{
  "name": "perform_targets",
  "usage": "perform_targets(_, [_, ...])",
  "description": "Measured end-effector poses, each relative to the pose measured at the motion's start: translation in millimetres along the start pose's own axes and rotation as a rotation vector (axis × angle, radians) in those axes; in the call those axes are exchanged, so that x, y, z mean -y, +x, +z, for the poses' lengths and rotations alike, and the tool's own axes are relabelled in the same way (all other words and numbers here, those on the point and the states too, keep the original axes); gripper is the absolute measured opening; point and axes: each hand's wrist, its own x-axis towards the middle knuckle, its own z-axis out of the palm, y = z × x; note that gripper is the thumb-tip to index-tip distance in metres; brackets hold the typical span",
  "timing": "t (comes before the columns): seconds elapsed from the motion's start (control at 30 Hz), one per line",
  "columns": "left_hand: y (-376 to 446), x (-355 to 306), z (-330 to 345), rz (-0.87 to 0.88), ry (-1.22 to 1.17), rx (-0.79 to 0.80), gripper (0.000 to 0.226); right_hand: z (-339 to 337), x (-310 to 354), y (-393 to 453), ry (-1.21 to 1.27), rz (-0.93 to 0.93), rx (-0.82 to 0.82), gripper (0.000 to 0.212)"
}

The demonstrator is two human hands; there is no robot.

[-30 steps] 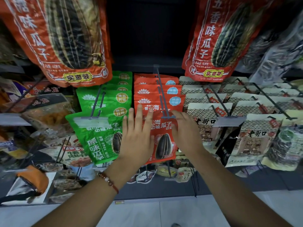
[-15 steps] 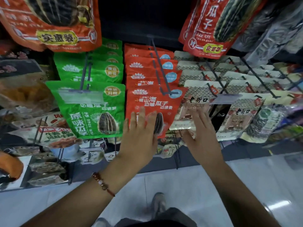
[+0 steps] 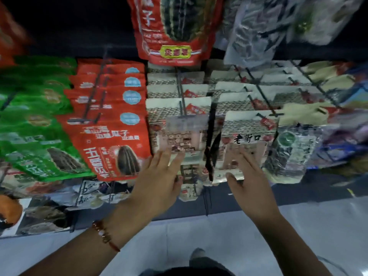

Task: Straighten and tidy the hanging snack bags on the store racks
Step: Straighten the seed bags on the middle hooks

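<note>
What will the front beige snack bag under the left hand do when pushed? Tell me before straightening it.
The front beige snack bag hangs from a peg hook by its top, so it will likely swing back rather than slide. Its pouch looks thin and flexible, so it probably buckles under the left hand. Bags stacked behind should limit how far it swings.

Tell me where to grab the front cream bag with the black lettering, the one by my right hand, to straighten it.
Probably pinch the front cream bag by its two lower side edges, coming from the front with both hands. It hangs from a peg through its top, so the bottom swings free. Your right hand is already open at its lower edge; the left hand is at the neighbouring stack.
</note>
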Motion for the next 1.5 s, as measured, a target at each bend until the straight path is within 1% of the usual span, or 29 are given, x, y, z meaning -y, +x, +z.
perform_targets(0.07, [13, -28, 1, -0.003, -0.012, -0.048, 0.068, -26, -26, 1, 0.008, 0.016, -0.017, 0.053])
perform_targets(0.17, [26, -56, -3, -0.027, -0.034, -0.076, 0.067, -57, -48, 10, 0.028, 0.009, -0.027, 0.053])
perform_targets(0.27, [38, -67, -9, -0.049, -0.027, -0.096, 0.069, -76, -57, 27, 0.023, -0.045, -0.043, 0.051])
perform_targets(0.33, [46, -72, -14, -0.052, -0.043, -0.121, 0.071, -84, -56, 39, 0.049, -0.046, -0.061, 0.047])
perform_targets(0.43, [54, -85, -24, -0.042, -0.072, -0.161, 0.071, -94, -54, 54, 0.094, -0.034, -0.068, 0.054])
perform_targets(0.57, [72, -109, -29, -0.027, -0.103, -0.186, 0.075, -105, -53, 68, 0.05, -0.055, -0.035, 0.061])
perform_targets(0.67, [90, -124, -32, -0.012, -0.072, -0.213, 0.078, -108, -57, 76, 0.049, -0.048, -0.021, 0.065])
perform_targets(0.8, [111, -131, -34, -0.025, -0.066, -0.215, 0.082, -106, -61, 88, 0.046, -0.063, -0.071, 0.071])
perform_targets(0.87, [120, -130, -34, -0.013, -0.038, -0.248, 0.077, -105, -61, 93, 0.018, -0.051, -0.114, 0.069])
perform_targets(0.93, [126, -129, -35, -0.026, -0.041, -0.258, 0.064, -102, -62, 96, -0.037, -0.044, -0.127, 0.066])
perform_targets(1.0, [131, -131, -38, -0.04, -0.073, -0.258, 0.048, -99, -64, 99, -0.101, -0.065, -0.103, 0.061])
perform_targets(1.07, [135, -136, -40, -0.036, -0.097, -0.263, 0.038, -94, -67, 101, -0.144, -0.081, -0.079, 0.059])
perform_targets(1.17, [143, -140, -44, -0.039, -0.099, -0.256, 0.031, -86, -66, 101, -0.135, -0.062, -0.116, 0.058])
perform_targets(1.3, [147, -140, -53, -0.056, -0.118, -0.21, 0.024, -79, -64, 100, -0.127, -0.043, -0.214, 0.045])
perform_targets(1.4, [144, -143, -55, -0.057, -0.09, -0.196, 0.023, -81, -65, 103, -0.103, -0.028, -0.216, 0.039])
perform_targets(1.5, [138, -146, -55, -0.065, -0.099, -0.215, 0.021, -83, -66, 103, -0.093, -0.054, -0.215, 0.035])
